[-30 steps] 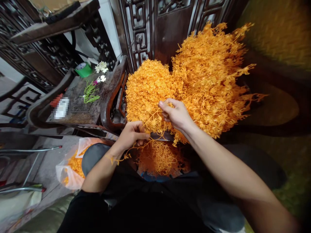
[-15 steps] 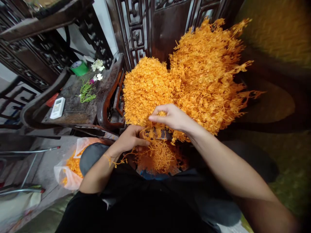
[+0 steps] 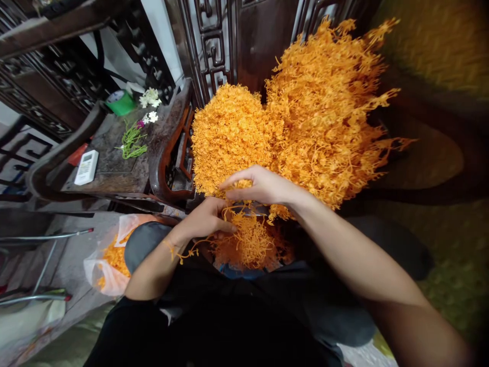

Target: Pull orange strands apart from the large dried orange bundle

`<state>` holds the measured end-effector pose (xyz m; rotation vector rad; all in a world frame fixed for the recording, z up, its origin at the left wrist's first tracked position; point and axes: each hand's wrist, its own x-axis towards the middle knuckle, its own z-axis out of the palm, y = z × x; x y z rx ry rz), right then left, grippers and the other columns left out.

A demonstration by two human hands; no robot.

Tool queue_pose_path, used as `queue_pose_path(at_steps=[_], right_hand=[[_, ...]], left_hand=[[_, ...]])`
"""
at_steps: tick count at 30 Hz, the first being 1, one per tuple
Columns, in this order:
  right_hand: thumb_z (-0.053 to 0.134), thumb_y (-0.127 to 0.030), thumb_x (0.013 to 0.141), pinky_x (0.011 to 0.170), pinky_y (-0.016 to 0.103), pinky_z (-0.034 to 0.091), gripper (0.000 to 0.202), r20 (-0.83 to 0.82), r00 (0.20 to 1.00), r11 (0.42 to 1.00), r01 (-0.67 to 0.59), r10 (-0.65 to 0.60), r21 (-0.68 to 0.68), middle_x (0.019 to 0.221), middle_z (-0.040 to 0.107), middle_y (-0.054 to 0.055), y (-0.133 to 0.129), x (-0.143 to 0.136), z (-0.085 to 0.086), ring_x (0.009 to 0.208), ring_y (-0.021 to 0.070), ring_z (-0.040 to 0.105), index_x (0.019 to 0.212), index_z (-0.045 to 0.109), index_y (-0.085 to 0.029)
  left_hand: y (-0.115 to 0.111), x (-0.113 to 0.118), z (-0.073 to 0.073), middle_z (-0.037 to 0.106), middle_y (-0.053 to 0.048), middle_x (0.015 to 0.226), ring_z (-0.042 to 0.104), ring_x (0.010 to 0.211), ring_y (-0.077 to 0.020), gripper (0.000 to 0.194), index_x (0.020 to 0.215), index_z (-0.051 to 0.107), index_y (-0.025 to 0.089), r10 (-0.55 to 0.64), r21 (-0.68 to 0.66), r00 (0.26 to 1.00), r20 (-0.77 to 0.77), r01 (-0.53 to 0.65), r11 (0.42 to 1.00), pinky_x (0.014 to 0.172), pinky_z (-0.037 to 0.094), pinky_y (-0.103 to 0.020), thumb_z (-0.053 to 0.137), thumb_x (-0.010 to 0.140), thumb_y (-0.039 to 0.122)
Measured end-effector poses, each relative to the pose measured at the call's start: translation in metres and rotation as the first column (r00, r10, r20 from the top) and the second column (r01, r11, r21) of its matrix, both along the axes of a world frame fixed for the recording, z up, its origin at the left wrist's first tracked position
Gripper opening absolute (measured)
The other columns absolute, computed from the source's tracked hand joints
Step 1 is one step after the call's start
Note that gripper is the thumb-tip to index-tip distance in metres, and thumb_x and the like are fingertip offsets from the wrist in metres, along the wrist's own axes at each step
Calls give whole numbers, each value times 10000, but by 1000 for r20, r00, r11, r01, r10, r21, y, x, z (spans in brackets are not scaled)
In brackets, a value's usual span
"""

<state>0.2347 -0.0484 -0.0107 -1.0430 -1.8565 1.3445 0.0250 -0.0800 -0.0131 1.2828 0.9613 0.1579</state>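
A large heap of orange flower sprigs (image 3: pixel 233 137), with thin curly stems, fills the middle of the view. My left hand (image 3: pixel 208 219) is closed on a few orange sprigs at the near edge of this heap, and a loose stem hangs across my left wrist. My right hand (image 3: pixel 263 186) is just above and beyond it, palm down over the sprigs. Its thumb and forefinger are slightly apart, with nothing clearly visible between their tips. Below both hands, a smaller tangle of orange sprigs (image 3: pixel 255 244) lies close to my lap, over something blue (image 3: pixel 240 272).
On the left, a dark wooden seat (image 3: pixel 110 173) holds a white remote control (image 3: pixel 86 167), a green tape roll (image 3: pixel 120 103), white flowers (image 3: pixel 150 98) and green stems (image 3: pixel 133 142). A plastic bag (image 3: pixel 114 260) with orange pieces lies on the floor. Carved wooden lattice (image 3: pixel 214 51) stands behind.
My right hand has shifted slightly left, and its thumb and forefinger have parted from a pinch. My left hand has stayed nearly in place. The view has tilted a little.
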Motion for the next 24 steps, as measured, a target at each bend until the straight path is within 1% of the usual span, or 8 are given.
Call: queue_pose_path(at_steps=[1,3,5,7,11,15,20,24], right_hand=[[806,-442,810,783,305,511,233,0,999,999,44,-44,14,911,758,25,3,0,-2,861,171,676,853,775,-215],[774,-489,841,710,290,491,318,-81,942,944,329,-326,30,794,702,26,10,4,-4,776,155,644,744,697,-196],[702,-547,898,611,255,446,365,-212,754,774,633,-622,-18,812,671,35,17,16,-3,724,135,618,790,640,-204],[685,-546,913,535,230,396,333,-275,652,694,714,-707,-92,914,686,51,18,29,3,693,120,613,888,622,-220],[774,-441,848,490,241,383,298,-231,800,832,544,-554,-111,972,730,78,7,41,9,629,114,607,1007,696,-201],[849,-477,760,449,243,321,389,-105,934,920,311,-343,-237,666,648,17,-2,31,-2,494,87,479,1002,785,-179],[824,-688,696,367,210,198,513,-332,938,826,-106,-102,-554,604,561,0,-7,7,-13,468,72,407,776,710,-194],[749,-787,717,342,209,198,589,-376,903,738,-106,-210,-666,703,633,55,-8,1,-18,499,98,463,839,698,-213]], left_hand=[[0,0,0,582,37,471,488,352,-75,229,639,568,173,9,-3,1000,-1,-9,1000,369,365,-189,787,707,185],[0,0,2,570,43,451,488,340,-80,252,633,546,178,37,-10,999,-2,-37,999,359,352,-185,791,693,180],[3,-3,3,573,40,443,508,348,-86,267,631,543,176,65,-1,998,0,-65,998,361,354,-179,806,677,183],[7,-7,3,588,29,451,526,363,-86,272,633,557,169,115,48,993,-4,-115,992,371,365,-176,823,679,198],[18,-17,0,614,17,478,514,377,-68,268,659,595,157,304,230,950,65,-311,922,392,382,-178,847,716,229],[22,-20,0,627,17,494,527,398,-64,259,667,614,147,303,294,941,152,-336,895,417,388,-179,854,734,219],[20,-13,1,633,12,515,543,403,-76,220,718,655,141,255,297,954,159,-292,909,421,403,-196,845,751,246],[22,-12,-3,631,16,520,549,407,-81,256,735,638,150,273,246,942,196,-317,916,420,398,-200,864,737,270]])
